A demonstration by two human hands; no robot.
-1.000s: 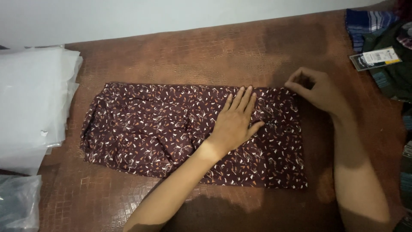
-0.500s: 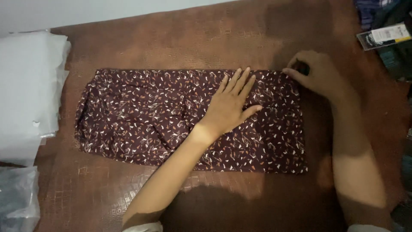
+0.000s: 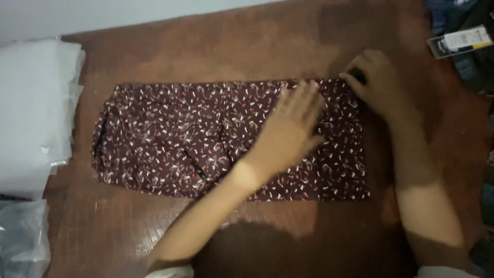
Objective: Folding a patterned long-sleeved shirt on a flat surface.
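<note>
On the brown desk (image 3: pixel 216 56), a dark maroon cloth (image 3: pixel 175 139) with small white and orange flecks is laid flat, folded into a long rectangle, roughly mid-desk. All places below are given relative to that cloth.

Left hand (image 3: pixel 290 128): pressed palm-down on the cloth's right half, fingers spread flat and pointed toward the far edge. Nothing is gripped; hand is open, slightly motion-blurred. Forearm is run diagonally across the near edge of the cloth.

Right hand (image 3: pixel 373 82): set at the cloth's far right corner, fingers curled, fingertips on the fabric edge. A pinch on the corner looks likely, but whether fabric is actually held between the fingers cannot be told from this view. Forearm is laid along the cloth's right edge.

Left of the cloth, just beside its left end: a stack of white plastic bags (image 3: pixel 36 113). Near-left of the cloth, well apart: a clear plastic bag (image 3: pixel 20 237), partly cut off by the frame.

Far right of the cloth, at the desk corner: dark garments (image 3: pixel 476 56) with a hang tag (image 3: pixel 460 40) on top, partly out of frame.

Some wrinkles are seen in the cloth's left-centre area.
</note>
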